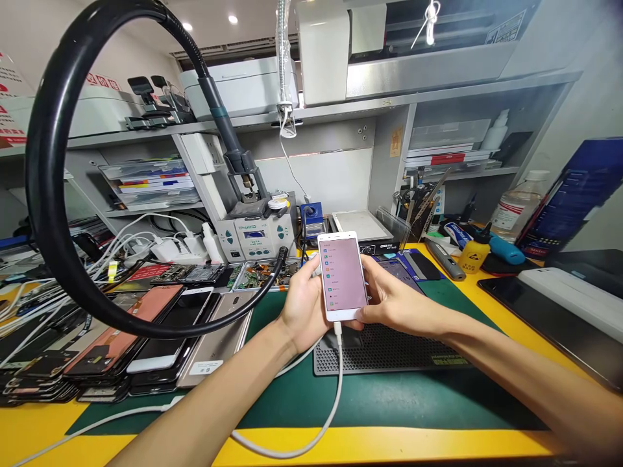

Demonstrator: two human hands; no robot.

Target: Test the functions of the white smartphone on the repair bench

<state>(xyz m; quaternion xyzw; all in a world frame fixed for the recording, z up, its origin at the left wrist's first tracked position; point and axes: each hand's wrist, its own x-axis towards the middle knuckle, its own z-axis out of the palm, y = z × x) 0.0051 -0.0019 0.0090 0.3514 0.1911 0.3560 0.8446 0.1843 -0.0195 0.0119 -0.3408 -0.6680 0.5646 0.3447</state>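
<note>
A white smartphone [344,275] is held up over the bench, its lit pinkish screen showing a list with small coloured icons. My left hand [304,301] is closed round its left side, with the fingers hidden behind it. On the other side, my right hand [392,295] grips the right edge, thumb near the lower corner. A white charging cable [339,376] is plugged into the phone's bottom end and loops down toward the front edge. Below the phone lie a dark perforated mat [389,353] and a green work mat [389,405].
Stacked phones and screens [160,344] crowd the left side, under a thick black hose [46,162] curving from a hot-air station [256,233]. A tray of circuit boards [265,275] sits behind. At right are a yellow bottle [474,253] and a large dark phone [549,324].
</note>
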